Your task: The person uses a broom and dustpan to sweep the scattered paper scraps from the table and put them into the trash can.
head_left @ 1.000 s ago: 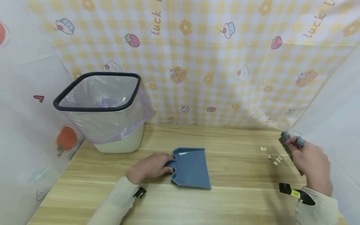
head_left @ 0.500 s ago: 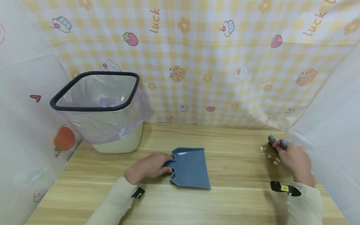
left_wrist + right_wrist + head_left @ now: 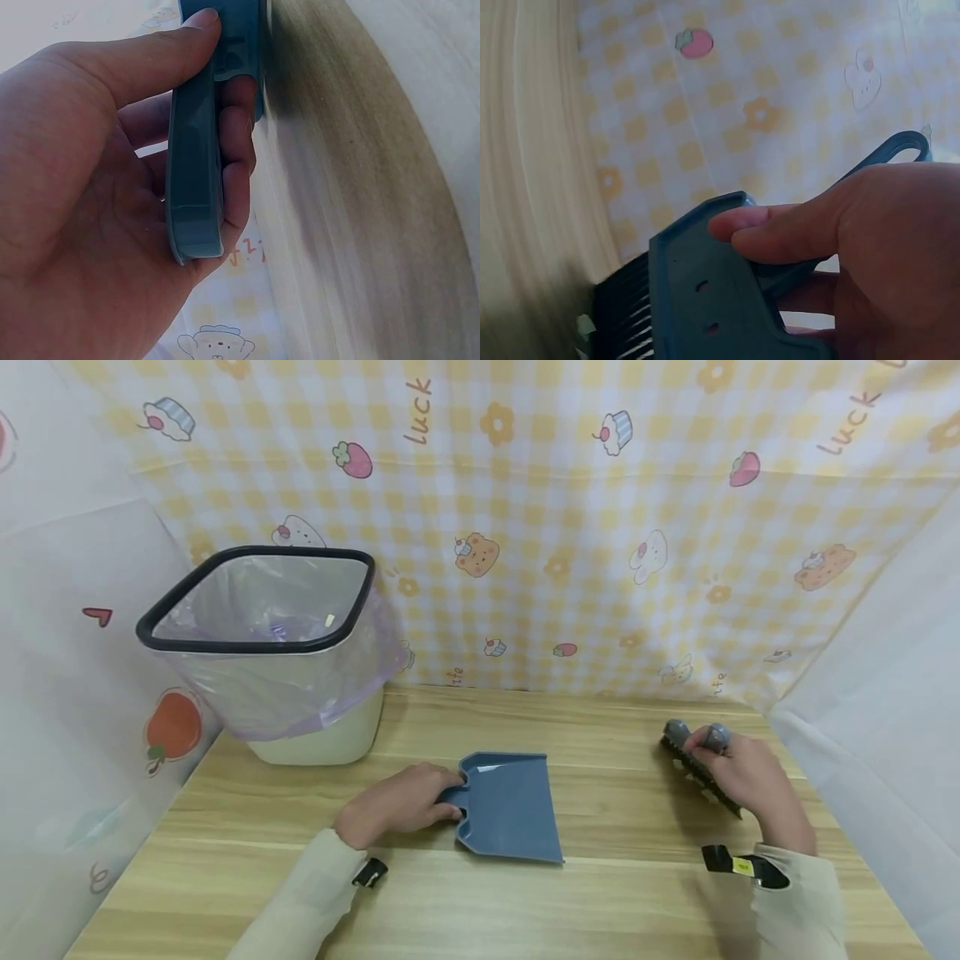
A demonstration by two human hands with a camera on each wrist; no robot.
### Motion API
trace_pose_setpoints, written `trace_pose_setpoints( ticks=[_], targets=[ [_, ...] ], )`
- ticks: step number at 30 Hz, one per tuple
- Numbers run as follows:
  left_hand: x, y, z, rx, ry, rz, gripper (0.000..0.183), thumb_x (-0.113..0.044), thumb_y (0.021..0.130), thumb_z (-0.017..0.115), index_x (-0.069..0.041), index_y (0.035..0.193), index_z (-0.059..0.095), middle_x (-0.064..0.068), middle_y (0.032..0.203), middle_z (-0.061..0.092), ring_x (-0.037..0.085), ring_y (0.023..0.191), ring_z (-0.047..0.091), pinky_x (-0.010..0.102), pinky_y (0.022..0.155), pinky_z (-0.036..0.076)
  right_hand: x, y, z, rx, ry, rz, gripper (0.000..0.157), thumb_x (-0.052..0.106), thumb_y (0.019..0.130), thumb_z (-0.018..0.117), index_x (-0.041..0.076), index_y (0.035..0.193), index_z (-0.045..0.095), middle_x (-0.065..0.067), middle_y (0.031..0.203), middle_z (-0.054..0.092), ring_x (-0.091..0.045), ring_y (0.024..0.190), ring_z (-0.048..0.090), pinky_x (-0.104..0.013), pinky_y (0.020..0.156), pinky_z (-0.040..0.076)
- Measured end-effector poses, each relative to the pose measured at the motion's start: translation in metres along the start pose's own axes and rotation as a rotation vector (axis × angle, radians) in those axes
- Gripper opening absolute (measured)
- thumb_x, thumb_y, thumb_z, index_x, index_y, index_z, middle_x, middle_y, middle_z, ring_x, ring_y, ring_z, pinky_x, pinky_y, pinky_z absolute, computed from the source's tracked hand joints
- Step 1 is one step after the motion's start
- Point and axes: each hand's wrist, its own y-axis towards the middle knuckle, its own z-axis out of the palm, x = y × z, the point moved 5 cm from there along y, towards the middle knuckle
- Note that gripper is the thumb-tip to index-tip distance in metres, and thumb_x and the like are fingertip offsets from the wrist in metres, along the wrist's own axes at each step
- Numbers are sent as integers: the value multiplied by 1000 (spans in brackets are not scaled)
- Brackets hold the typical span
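Observation:
My left hand (image 3: 401,797) grips the handle (image 3: 196,172) of a blue-grey dustpan (image 3: 513,810), its fingers wrapped underneath and its thumb on top in the left wrist view. The dustpan lies on the wooden table with its wide mouth facing right. On the right side my right hand (image 3: 753,781) holds a small hand brush (image 3: 720,292) in matching blue-grey, thumb and fingers pinching it. Dark bristles (image 3: 622,311) point down at the tabletop. A pale scrap (image 3: 586,326) shows right at the bristle tips; the other scraps are mostly hidden by the brush.
At the back left stands a pale bin with a black rim (image 3: 232,648) and a thin purplish liner (image 3: 300,693). One small scrap (image 3: 329,620) is inside it. A checked cloth (image 3: 525,527) hangs behind the wooden table (image 3: 480,910), with white sheets at both sides.
The right hand has carried the brush leftward from the right edge onto the pale scraps, which it now mostly covers. The left hand and dustpan have stayed in place.

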Motion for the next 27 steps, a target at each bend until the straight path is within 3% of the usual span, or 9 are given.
trace_pose_setpoints(
  ticks=[5,11,16,23,27],
  targets=[
    [0,0,-1,-3,-14,4,20,-21,107,76,-4,118,74,-2,102,70,11,93,64,36,87,58,30,0,7,44,26,-115,13,11,111,66,13,109,79,-26,114,76,-48,100,72,-64,84,56],
    [1,1,-1,-4,-21,13,17,-20,107,76,-6,114,74,-7,96,64,9,87,58,33,82,55,67,-2,16,129,77,-247,16,4,107,69,18,105,77,-6,102,78,-19,79,64,-42,76,54],
    [2,1,0,4,-11,5,20,-21,107,76,-5,118,74,-4,101,69,10,92,61,36,86,56,92,-6,24,206,119,-378,21,4,106,71,24,104,76,7,101,78,-10,78,65,-34,73,55],
    [1,1,0,6,-4,10,19,-21,107,76,-5,117,74,-4,100,68,10,91,61,35,86,56,110,-14,29,280,172,-515,25,1,105,71,26,105,77,13,104,77,-6,82,66,-32,73,56],
    [1,1,0,10,-6,11,19,-21,107,75,-4,117,74,-4,100,67,10,90,60,34,85,55,112,-17,23,229,168,-516,24,3,104,73,27,106,77,14,103,77,-5,79,64,-32,71,55]
  ],
)
